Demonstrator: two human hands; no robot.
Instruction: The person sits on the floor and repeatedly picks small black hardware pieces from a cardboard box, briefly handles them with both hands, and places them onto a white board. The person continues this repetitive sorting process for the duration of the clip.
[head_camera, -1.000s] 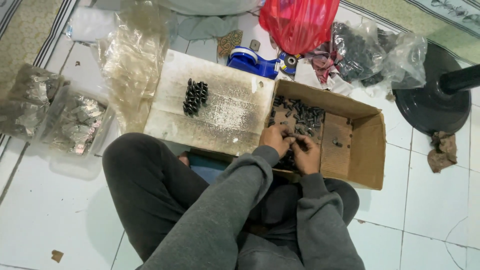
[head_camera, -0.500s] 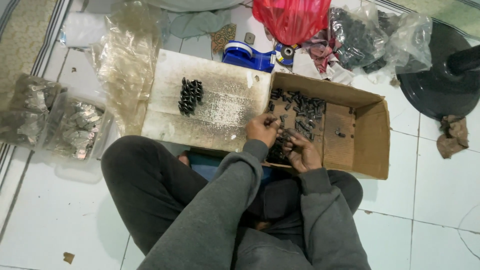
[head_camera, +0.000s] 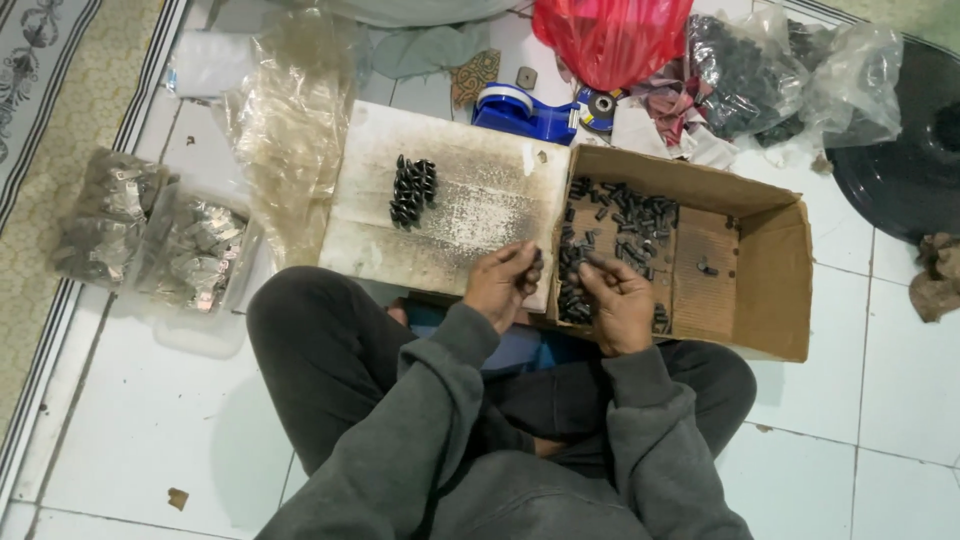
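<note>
1. Grey sleeves frame the head view: the person sits cross-legged on the white tiled floor (head_camera: 860, 400), both hands at the near left corner of a cardboard box (head_camera: 770, 290).
2. The left hand (head_camera: 503, 285) rests at the edge of a worn white board (head_camera: 470, 200), its fingers curled narrow around a few small black parts (head_camera: 537, 262).
3. The right hand (head_camera: 618, 303) lies inside the box over the loose black parts (head_camera: 625, 215), its fingers pinched narrow on one dark piece.
4. A neat cluster of black parts (head_camera: 412, 190) sits on the board, well apart from the hands.
5. Beyond the box lie a blue tape dispenser (head_camera: 525, 112) and a red plastic bag (head_camera: 610, 38); clear bags of metal pieces (head_camera: 150, 235) lie at the far left.
</note>
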